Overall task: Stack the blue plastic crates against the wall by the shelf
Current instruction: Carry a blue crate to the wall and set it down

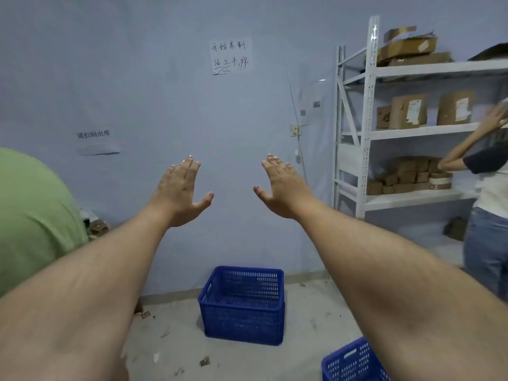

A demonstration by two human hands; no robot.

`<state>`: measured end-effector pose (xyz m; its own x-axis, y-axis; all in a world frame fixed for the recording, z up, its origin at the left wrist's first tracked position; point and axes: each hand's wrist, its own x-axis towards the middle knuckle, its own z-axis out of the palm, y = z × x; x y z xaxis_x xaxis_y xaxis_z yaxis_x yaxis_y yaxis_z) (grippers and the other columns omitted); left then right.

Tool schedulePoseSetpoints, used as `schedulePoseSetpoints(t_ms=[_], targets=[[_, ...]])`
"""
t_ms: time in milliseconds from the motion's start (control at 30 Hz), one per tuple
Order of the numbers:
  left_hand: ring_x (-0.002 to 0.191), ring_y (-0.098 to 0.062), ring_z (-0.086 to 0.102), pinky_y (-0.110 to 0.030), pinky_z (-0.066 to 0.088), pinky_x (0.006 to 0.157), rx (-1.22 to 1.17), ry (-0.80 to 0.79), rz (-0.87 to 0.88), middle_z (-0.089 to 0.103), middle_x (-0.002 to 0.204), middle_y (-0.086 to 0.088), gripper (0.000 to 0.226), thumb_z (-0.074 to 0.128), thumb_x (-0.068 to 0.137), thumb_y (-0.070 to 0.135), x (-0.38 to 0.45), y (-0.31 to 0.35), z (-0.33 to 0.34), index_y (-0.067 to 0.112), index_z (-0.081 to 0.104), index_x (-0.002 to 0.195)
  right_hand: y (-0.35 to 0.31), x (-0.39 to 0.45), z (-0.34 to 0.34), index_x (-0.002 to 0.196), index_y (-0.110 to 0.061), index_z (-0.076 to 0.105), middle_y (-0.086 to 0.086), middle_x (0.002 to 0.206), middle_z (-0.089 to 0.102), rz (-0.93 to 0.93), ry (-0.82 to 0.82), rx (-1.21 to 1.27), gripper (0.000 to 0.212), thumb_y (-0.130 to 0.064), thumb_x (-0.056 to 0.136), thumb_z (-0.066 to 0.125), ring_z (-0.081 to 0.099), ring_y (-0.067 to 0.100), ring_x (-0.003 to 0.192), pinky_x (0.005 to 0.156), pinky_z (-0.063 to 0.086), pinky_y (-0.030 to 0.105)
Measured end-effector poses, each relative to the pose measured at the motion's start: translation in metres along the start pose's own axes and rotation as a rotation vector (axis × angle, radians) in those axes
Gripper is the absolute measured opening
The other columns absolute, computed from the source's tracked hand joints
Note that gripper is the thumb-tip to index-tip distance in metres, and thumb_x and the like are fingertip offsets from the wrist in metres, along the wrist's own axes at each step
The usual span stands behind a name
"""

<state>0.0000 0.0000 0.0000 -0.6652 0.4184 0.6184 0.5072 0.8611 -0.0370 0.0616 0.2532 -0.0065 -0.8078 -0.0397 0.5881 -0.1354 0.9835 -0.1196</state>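
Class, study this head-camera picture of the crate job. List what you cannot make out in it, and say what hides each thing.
1. Second blue crate, head view: cut off by the bottom edge and the right forearm.
2. Inside floor of the crate by the wall: hidden by its near wall.
3. Labels on the shelf boxes: too small and blurred.
4. Small wall notice: too small to read surely.
5. Person in green: cut off by the left edge.

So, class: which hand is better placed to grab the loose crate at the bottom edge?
Probably right: the second crate lies under the right forearm, while the left hand is farther off. Both hands are empty.
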Motion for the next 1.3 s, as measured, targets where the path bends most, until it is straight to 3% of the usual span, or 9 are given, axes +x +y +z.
schedulePoseSetpoints(t_ms=[333, 533, 733, 867, 1067, 1133, 1200, 1233, 1300], targets=[[0.154, -0.024, 0.01, -0.035, 0.002, 0.124, -0.079, -0.119, 0.07, 0.011, 0.166, -0.012, 0.085, 0.048, 0.093, 0.051, 0.07, -0.062, 0.128, 0.006, 0.014, 0.156, 0.025, 0.077, 0.097, 0.155, -0.009, 0.014, 0.008, 0.165, 0.009, 0.133, -0.073, -0.079, 0.075, -0.049, 0.097, 0.041, 0.006, 0.02, 0.153, 0.123, 0.002, 0.034], [0.153, -0.029, 0.013, -0.038, 0.007, 0.123, -0.109, -0.229, 0.138, 0.014, 0.164, -0.016, 0.084, 0.05, 0.092, 0.05, 0.108, -0.076, 0.206, 0.006, 0.017, 0.155, 0.054, 0.094, 0.179, 0.155, -0.014, 0.019, 0.007, 0.165, 0.013, 0.241, -0.14, 0.036, 0.07, -0.043, 0.097, 0.046, 0.014, 0.021, 0.152, 0.122, 0.009, 0.034], [0.143, -0.027, 0.035, -0.035, 0.024, 0.117, -0.13, -0.365, 0.139, 0.035, 0.157, -0.011, 0.079, 0.054, 0.091, 0.045, 0.137, -0.076, 0.302, 0.008, 0.023, 0.154, 0.1, 0.126, 0.286, 0.153, -0.019, 0.025, 0.004, 0.162, 0.025, 0.344, -0.304, 0.194, 0.064, -0.038, 0.096, 0.048, 0.033, 0.025, 0.145, 0.115, 0.031, 0.04], [0.141, -0.027, 0.039, -0.038, 0.031, 0.116, -0.13, -0.537, -0.008, 0.039, 0.156, -0.008, 0.076, 0.05, 0.092, 0.046, 0.158, -0.079, 0.376, 0.012, 0.025, 0.155, 0.143, 0.155, 0.364, 0.149, -0.014, 0.033, 0.009, 0.155, 0.039, 0.383, -0.397, 0.283, 0.059, -0.034, 0.096, 0.048, 0.041, 0.027, 0.14, 0.113, 0.035, 0.04], [0.136, -0.027, 0.046, -0.035, 0.036, 0.108, -0.275, -0.813, -0.38, 0.046, 0.151, -0.01, 0.058, 0.047, 0.097, 0.038, 0.174, -0.076, 0.47, 0.009, 0.038, 0.147, 0.202, 0.179, 0.478, 0.142, -0.006, 0.045, 0.012, 0.144, 0.05, 0.643, -0.683, 0.566, 0.05, -0.027, 0.096, 0.05, 0.05, 0.029, 0.129, 0.102, 0.039, 0.032], [0.133, -0.029, 0.05, -0.037, 0.039, 0.108, -0.325, -0.858, -0.504, 0.048, 0.149, -0.012, 0.062, 0.049, 0.093, 0.038, 0.173, -0.079, 0.5, 0.008, 0.038, 0.147, 0.217, 0.177, 0.507, 0.121, -0.006, 0.06, 0.008, 0.12, 0.062, 0.756, -0.717, 0.648, 0.032, -0.021, 0.093, 0.051, 0.059, 0.028, 0.11, 0.089, 0.043, 0.033], [0.121, -0.029, 0.058, -0.038, 0.046, 0.102, -0.382, -0.911, -0.617, 0.058, 0.139, -0.011, 0.065, 0.049, 0.086, 0.043, 0.164, -0.086, 0.533, 0.012, 0.044, 0.142, 0.229, 0.172, 0.535, 0.074, -0.013, 0.058, 0.003, 0.079, 0.055, 0.896, -0.733, 0.724, 0.016, -0.012, 0.087, 0.05, 0.052, 0.024, 0.074, 0.068, 0.038, 0.036], [0.115, -0.028, 0.061, -0.038, 0.048, 0.098, -0.411, -0.943, -0.663, 0.062, 0.132, -0.009, 0.064, 0.05, 0.083, 0.043, 0.158, -0.09, 0.551, 0.013, 0.047, 0.138, 0.233, 0.169, 0.55, 0.063, -0.015, 0.05, 0.003, 0.069, 0.049, 0.979, -0.744, 0.731, 0.022, -0.011, 0.085, 0.05, 0.045, 0.022, 0.065, 0.062, 0.035, 0.035], [0.109, -0.026, 0.062, -0.035, 0.049, 0.094, -0.467, -0.971, -0.774, 0.063, 0.126, -0.007, 0.057, 0.052, 0.083, 0.04, 0.148, -0.094, 0.579, 0.012, 0.049, 0.134, 0.24, 0.162, 0.577, 0.065, -0.013, 0.048, 0.007, 0.07, 0.052, 1.108, -0.777, 0.766, 0.017, -0.011, 0.082, 0.05, 0.046, 0.022, 0.062, 0.055, 0.035, 0.031]])
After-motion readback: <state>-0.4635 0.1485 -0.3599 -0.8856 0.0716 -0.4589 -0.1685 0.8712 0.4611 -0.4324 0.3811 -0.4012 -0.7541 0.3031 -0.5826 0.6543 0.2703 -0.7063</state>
